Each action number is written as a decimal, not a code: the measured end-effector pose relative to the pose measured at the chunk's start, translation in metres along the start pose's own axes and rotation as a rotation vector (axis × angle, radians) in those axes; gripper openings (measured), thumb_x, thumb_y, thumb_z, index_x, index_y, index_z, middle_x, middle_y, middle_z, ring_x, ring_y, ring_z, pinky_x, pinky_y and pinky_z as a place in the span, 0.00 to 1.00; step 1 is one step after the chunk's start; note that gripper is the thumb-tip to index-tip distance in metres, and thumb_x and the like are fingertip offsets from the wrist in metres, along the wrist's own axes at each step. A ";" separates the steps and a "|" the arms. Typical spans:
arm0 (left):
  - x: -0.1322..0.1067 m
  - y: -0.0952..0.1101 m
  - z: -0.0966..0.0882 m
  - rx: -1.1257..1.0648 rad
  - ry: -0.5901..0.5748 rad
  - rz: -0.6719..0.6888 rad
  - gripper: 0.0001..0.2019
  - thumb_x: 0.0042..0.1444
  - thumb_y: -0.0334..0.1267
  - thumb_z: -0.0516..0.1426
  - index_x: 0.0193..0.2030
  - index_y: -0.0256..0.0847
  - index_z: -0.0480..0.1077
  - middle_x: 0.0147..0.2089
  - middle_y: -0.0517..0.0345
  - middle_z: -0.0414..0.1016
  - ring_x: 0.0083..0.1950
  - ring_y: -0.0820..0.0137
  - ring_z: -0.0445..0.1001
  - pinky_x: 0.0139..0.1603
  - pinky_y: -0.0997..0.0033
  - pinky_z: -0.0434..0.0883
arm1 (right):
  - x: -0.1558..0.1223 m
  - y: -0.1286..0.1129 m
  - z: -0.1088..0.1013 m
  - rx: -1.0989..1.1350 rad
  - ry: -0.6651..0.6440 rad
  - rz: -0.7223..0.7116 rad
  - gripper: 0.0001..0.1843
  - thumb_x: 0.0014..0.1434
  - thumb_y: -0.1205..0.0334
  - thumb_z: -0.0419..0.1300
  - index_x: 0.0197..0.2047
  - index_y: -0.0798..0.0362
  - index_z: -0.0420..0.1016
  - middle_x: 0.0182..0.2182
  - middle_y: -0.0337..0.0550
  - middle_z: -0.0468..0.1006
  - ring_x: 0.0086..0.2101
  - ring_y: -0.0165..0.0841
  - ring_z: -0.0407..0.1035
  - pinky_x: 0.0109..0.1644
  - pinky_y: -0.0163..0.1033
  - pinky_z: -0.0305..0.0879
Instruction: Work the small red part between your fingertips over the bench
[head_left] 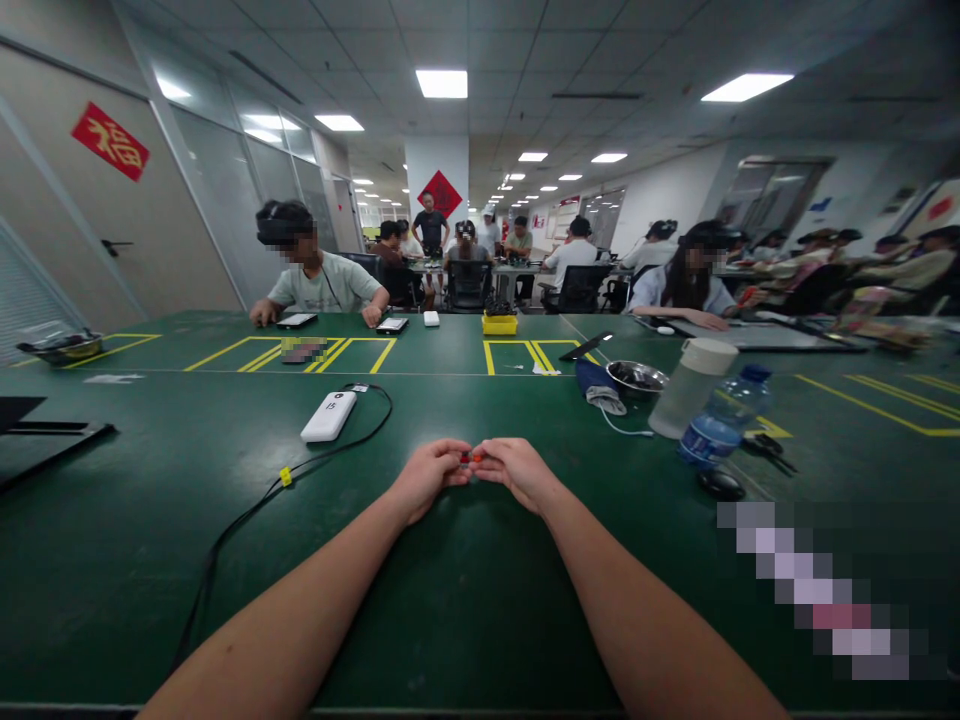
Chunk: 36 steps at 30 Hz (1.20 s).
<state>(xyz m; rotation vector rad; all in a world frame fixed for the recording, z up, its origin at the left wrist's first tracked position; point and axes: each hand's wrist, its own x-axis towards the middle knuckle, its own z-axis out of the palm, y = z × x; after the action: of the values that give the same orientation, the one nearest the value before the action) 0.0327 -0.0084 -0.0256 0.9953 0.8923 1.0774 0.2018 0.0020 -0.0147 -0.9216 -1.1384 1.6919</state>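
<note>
My left hand [429, 478] and my right hand [520, 470] meet just above the green table [465, 600], fingertips almost touching. Between the left fingers is a small red piece [465, 459], mostly covered. A small orange piece [478, 457] shows at the right fingertips, also partly hidden. Both sets of fingers are closed in a pinch. The pieces are too small to tell their kind, and I cannot tell whether they are joined.
A white power bank [328, 416] with a black cable [247, 515] lies to the left. At right stand a frosted bottle [686, 390], a water bottle [720, 420], a metal bowl [636, 378] and a black mouse [721, 485]. A yellow bin [499, 325] and co-workers are beyond.
</note>
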 end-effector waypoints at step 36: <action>-0.002 0.000 -0.001 0.062 -0.058 0.045 0.14 0.49 0.26 0.58 0.45 0.33 0.69 0.38 0.47 0.76 0.35 0.71 0.76 0.38 0.73 0.74 | -0.001 0.002 0.002 -0.112 0.042 -0.023 0.07 0.46 0.73 0.63 0.33 0.61 0.75 0.30 0.49 0.79 0.30 0.32 0.76 0.39 0.36 0.73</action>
<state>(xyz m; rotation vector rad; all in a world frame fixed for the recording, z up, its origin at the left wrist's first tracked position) 0.0316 -0.0103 -0.0259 1.0977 0.8642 1.0586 0.1997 0.0002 -0.0157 -1.0045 -1.2207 1.5963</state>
